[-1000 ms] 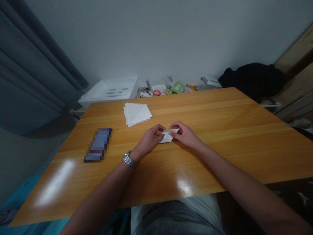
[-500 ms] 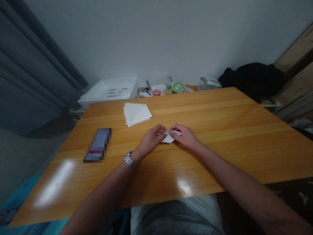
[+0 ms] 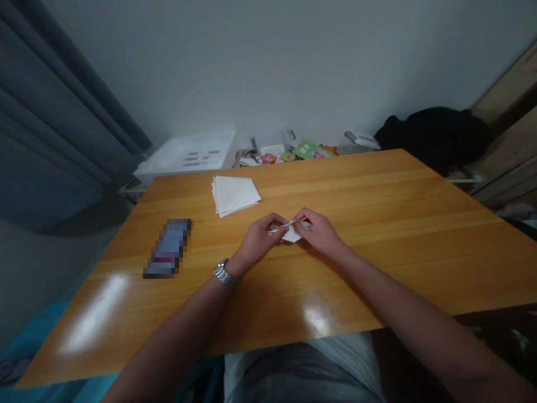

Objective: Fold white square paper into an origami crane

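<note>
A small piece of folded white paper (image 3: 292, 234) is held between both hands over the middle of the wooden table (image 3: 369, 224). My left hand (image 3: 262, 235) pinches its left side, with the thumb on the near face and the fingers behind. My right hand (image 3: 318, 230) grips the right side in the same manner. The thumbs are close together near the paper's upper edge. Part of the paper is hidden by the fingers, so its full shape does not show.
Behind my left hand lies a stack of white paper sheets (image 3: 235, 195). A phone (image 3: 168, 248), blurred out, rests on the table's left part. Beyond the far edge are a white plastic tray (image 3: 188, 150), a green booklet (image 3: 309, 149) and a black cloth heap (image 3: 432, 134).
Both hands have shifted slightly on the paper, the right one a little upward. The paper has tilted, and its upper edge now shows as a thin band across the thumbs.
</note>
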The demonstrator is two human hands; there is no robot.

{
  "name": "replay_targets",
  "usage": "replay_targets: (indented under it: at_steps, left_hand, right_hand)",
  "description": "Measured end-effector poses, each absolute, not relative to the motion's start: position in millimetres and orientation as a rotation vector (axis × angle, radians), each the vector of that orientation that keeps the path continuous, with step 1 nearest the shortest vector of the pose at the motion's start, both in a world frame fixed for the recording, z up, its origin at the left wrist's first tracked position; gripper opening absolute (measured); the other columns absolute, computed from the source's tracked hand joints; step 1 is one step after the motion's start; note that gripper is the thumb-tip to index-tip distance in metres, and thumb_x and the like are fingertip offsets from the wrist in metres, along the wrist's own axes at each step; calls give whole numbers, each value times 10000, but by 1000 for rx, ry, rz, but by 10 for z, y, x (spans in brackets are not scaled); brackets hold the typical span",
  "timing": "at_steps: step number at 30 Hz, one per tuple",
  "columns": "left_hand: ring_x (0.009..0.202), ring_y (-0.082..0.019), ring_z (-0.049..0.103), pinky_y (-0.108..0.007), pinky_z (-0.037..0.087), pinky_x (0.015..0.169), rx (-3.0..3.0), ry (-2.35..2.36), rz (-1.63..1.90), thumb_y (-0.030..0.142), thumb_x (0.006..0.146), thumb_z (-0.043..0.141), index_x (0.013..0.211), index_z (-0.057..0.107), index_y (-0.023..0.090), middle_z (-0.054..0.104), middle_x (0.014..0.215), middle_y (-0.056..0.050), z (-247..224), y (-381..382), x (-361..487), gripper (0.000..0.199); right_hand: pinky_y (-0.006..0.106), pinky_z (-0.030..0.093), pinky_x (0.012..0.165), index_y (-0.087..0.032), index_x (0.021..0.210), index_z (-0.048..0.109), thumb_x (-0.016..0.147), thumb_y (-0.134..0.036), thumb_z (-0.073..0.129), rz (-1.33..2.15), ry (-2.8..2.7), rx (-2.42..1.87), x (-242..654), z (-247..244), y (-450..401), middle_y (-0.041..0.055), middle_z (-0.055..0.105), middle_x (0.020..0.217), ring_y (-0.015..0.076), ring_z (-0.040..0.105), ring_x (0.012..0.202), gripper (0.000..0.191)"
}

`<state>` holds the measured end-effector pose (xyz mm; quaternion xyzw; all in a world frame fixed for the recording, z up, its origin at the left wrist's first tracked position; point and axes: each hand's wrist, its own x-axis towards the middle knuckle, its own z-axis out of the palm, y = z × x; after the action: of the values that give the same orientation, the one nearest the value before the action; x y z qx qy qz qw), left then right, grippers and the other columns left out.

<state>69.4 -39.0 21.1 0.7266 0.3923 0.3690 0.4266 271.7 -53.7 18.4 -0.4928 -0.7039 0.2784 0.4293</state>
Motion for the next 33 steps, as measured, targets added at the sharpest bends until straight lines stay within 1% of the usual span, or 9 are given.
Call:
replay_targets:
  at_steps: [5,9,13,15,18,21,26,31,33]
  left_hand:
    - [808,-142,677,-241,523,711,1908,1024,989,259,904,668,1006,687,180,737,926,-39,229,-376,669,131]
    - [811,-143,680,-242,510,718,1943,1055,1005,230,894,656,983,687,183,738,913,-28,257,-381,659,104]
    - [810,-146,677,-246,511,717,1906,1025,987,239,893,632,1013,675,173,732,926,-37,304,-404,649,143]
    - [843,-153,677,-257,519,745,1859,976,970,248,908,599,1028,665,166,725,950,-47,321,-408,651,160]
    - [873,-166,679,-274,532,773,1738,938,973,333,928,600,1018,652,155,720,963,-66,296,-391,674,206]
    - [815,-168,679,-273,535,732,1636,956,959,410,881,688,964,652,149,723,891,-65,222,-357,703,276]
    - [803,-151,674,-262,524,738,1550,908,982,391,843,750,938,676,147,728,901,-64,179,-344,706,272]
    - [728,-137,649,-255,512,689,1424,902,987,408,826,759,844,682,137,717,823,-53,195,-370,709,283]
    - [712,-133,639,-249,504,666,1395,907,994,415,824,760,835,682,137,711,810,-51,174,-369,718,289]
  right_hand:
    - [317,488,794,-205,986,660,899,-365,631,829,-1757,-1105,2744,211,-536,44,709,954,199,659,879,184]
    - [324,503,792,-203,987,660,919,-444,617,942,-1678,-1063,2746,213,-528,54,705,962,201,659,881,255]
    - [343,503,834,-207,1002,657,902,-409,642,954,-1662,-1044,2763,181,-506,57,704,989,207,654,922,226]
    - [342,502,837,-207,1023,654,886,-378,661,976,-1667,-1033,2770,165,-504,57,705,1011,206,654,929,220]
    - [327,500,825,-205,1044,657,860,-342,690,1001,-1681,-1031,2767,152,-514,50,708,1027,200,655,922,231]
    - [317,494,823,-201,1048,669,848,-337,707,987,-1714,-1049,2757,150,-528,46,713,1023,196,653,910,245]
    - [325,508,821,-191,1072,685,859,-413,706,1042,-1663,-1042,2761,140,-526,67,730,1032,204,669,917,309]
    - [327,521,748,-168,961,740,839,-454,716,1096,-1598,-1100,2765,148,-514,82,756,927,201,679,812,312]
    - [324,522,724,-164,929,752,823,-459,727,1106,-1566,-1116,2757,159,-515,84,758,895,194,675,776,315]
